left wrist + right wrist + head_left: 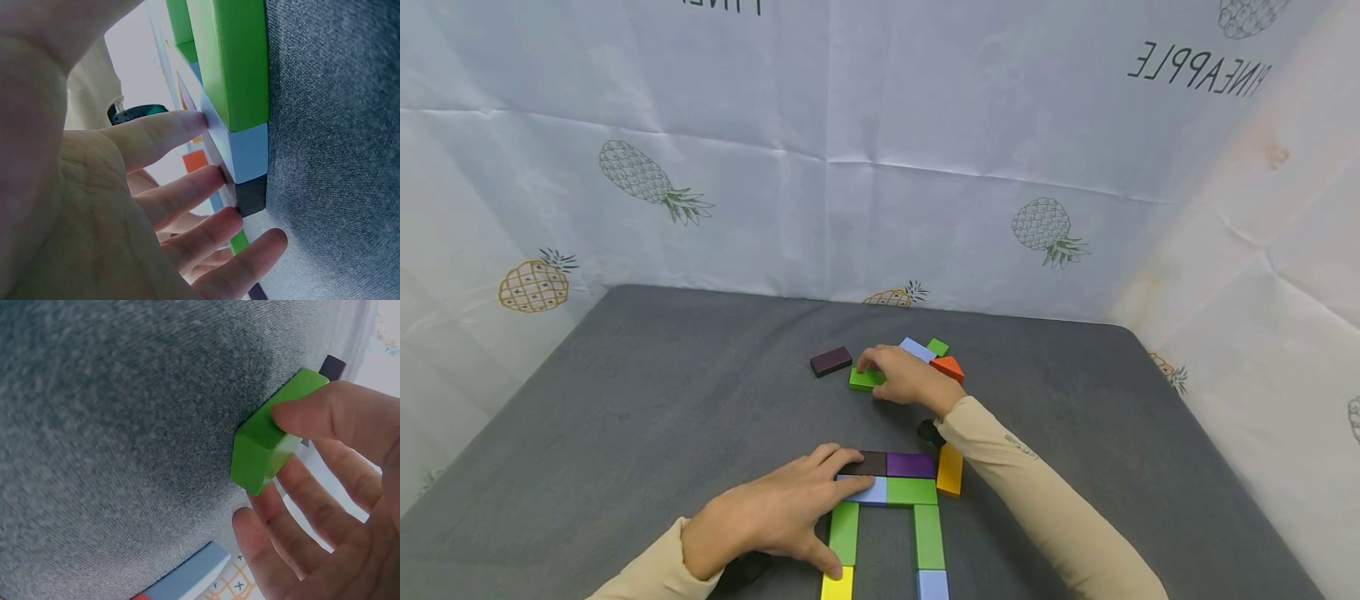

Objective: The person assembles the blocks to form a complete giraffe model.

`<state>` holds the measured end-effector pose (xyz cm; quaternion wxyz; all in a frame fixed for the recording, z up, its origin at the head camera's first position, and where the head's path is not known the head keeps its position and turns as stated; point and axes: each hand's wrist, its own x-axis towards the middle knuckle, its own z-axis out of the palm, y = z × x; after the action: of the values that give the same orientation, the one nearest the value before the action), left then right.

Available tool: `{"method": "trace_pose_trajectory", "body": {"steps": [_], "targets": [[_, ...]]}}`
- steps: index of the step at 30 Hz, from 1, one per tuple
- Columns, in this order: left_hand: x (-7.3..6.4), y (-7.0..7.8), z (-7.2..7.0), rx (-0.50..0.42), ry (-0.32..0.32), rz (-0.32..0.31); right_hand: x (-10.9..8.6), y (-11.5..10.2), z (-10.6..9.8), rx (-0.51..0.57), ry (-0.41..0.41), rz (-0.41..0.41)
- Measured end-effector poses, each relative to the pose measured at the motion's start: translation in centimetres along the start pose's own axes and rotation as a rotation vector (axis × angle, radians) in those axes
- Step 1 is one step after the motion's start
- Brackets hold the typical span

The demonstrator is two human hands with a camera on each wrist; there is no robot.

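My right hand [913, 382] reaches to the back of the table and pinches a green block [253, 453], thumb on one side and fingers on the other. Nearer the front, my left hand [775, 512] lies spread along the left side of a flat frame of blocks. Its fingertips touch the dark block [872, 464] and light blue block [871, 495], and its thumb is at the yellow block [837, 586]. A purple block [912, 465] and more green blocks [928, 537] make up the frame's top and sides. An orange-yellow block [950, 471] lies beside its upper right corner.
A dark purple block [831, 362] lies left of my right hand. Behind that hand are a light blue block [917, 349], a small green block [937, 347] and a red-orange block [948, 367]. A pineapple-print curtain [850, 225] borders the grey table [700, 375].
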<state>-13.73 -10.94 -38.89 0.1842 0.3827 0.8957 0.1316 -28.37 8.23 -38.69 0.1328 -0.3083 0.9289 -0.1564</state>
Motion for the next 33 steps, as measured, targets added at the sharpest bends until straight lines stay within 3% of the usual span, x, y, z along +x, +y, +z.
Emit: {"method": "trace_pose_trajectory", "body": {"steps": [14, 27, 33], "targets": [[0.0, 0.0, 0.0, -0.001, -0.003, -0.002, -0.3, 0.3, 0.0, -0.023, -0.036, -0.052], [0.1, 0.0, 0.0, -0.022, -0.009, -0.006, -2.0, 1.4, -1.1, -0.022, 0.078, -0.039], [0.2, -0.9, 0.7, -0.039, 0.013, 0.04, -2.7, 1.9, -1.5, 0.004, 0.1, -0.03]]}}
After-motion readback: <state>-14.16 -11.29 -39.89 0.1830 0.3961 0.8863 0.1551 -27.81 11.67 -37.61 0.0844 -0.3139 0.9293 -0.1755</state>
